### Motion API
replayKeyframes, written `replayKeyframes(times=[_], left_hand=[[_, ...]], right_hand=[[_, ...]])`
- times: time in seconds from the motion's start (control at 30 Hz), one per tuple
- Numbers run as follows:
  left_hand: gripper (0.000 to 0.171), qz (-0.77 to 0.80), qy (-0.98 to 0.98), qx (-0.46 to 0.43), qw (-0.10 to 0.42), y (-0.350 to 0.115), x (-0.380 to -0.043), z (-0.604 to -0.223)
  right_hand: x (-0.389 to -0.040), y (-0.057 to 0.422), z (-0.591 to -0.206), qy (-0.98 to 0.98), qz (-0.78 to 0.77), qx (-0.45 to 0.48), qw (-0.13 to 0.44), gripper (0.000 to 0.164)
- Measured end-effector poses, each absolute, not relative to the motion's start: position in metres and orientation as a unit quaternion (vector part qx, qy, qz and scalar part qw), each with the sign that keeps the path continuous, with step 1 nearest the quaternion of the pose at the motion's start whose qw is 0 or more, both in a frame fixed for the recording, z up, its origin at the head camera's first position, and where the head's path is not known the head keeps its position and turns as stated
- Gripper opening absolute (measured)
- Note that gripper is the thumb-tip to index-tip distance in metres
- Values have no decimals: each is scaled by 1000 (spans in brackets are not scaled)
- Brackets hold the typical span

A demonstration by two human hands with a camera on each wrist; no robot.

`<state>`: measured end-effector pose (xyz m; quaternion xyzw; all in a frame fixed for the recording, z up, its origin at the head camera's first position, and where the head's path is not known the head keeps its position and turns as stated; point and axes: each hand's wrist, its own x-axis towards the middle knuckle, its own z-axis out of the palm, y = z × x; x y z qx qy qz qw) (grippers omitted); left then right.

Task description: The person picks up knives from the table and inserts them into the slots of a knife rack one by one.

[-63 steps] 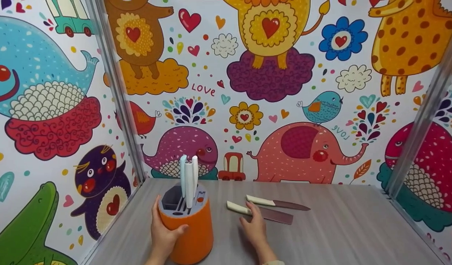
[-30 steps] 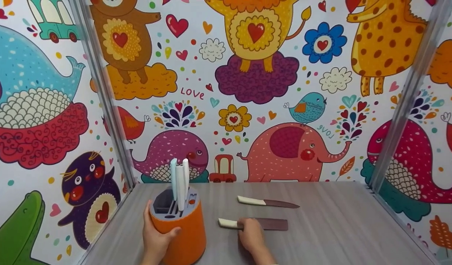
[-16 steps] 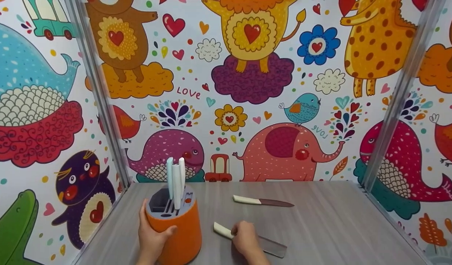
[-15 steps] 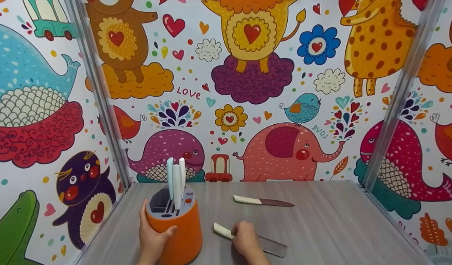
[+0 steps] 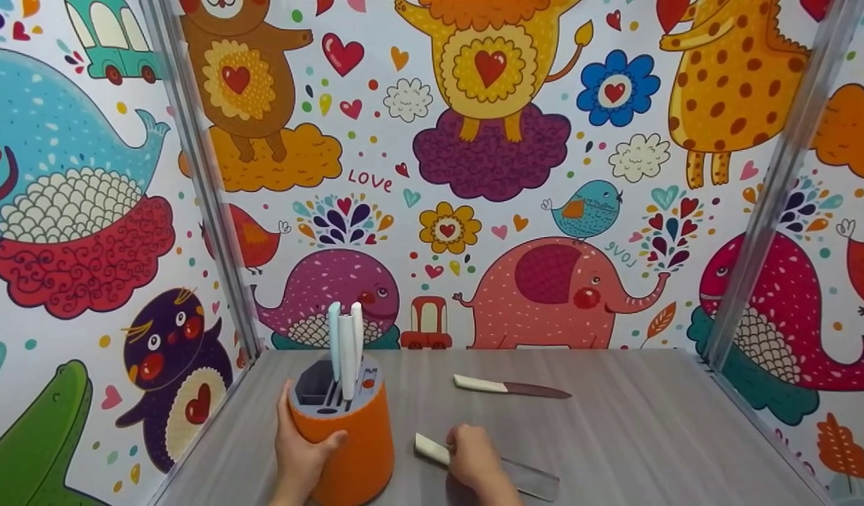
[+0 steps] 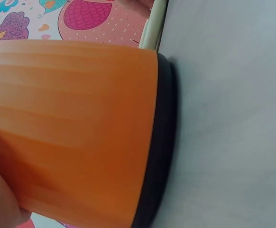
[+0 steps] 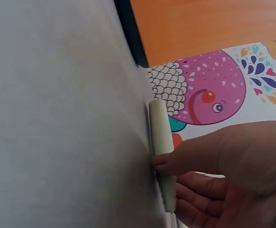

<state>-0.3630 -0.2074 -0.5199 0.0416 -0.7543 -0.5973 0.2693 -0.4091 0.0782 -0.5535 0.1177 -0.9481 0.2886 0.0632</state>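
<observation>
An orange round knife block [image 5: 354, 443] stands upright on the table, a few light-handled knives [image 5: 346, 351] in its grey slotted top. My left hand [image 5: 301, 450] is wrapped round its left side, the thumb across the front. To the right, my right hand [image 5: 474, 453] pinches a cleaver [image 5: 533, 479] where its cream handle [image 5: 430, 448] meets the broad blade. In the right wrist view the thumb [image 7: 190, 159] presses on the handle, which lies close along the tabletop. The fingers hide part of the cleaver.
A second knife [image 5: 512, 386] with a cream handle and dark pointed blade lies farther back on the grey wood-grain table [image 5: 635, 422]. Cartoon-printed walls [image 5: 530, 211] enclose the table at the back and sides, with metal posts [image 5: 207, 190] in the corners.
My right hand has taken hold of the cleaver and drawn it nearer, turning its blade end towards me. My left hand stays on the knife block. The head view has shifted slightly.
</observation>
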Motion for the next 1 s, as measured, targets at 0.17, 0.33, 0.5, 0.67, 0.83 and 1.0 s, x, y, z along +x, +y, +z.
replayKeyframes(times=[0.17, 0.33, 0.5, 0.67, 0.83, 1.0], left_hand=[[114, -594, -755, 39, 275, -208, -364, -521], [114, -575, -761, 37, 299, -208, -365, -523], [113, -580, -758, 36, 296, -206, -365, -523], [112, -588, -754, 28, 290, -206, -363, -521], [106, -593, -756, 19, 278, -212, -362, -516], [97, -613, -730, 7, 303, -215, -355, -510]], right_hand=[[-404, 84, -524, -929, 326, 151, 89, 27], [-401, 92, -496, -891, 411, 183, 64, 30], [-395, 98, -478, -835, 518, 183, 30, 32], [-389, 100, -470, -794, 574, 190, 61, 33], [-384, 96, -465, -727, 653, 202, 59, 34], [-376, 85, -464, -680, 697, 223, 50, 36]])
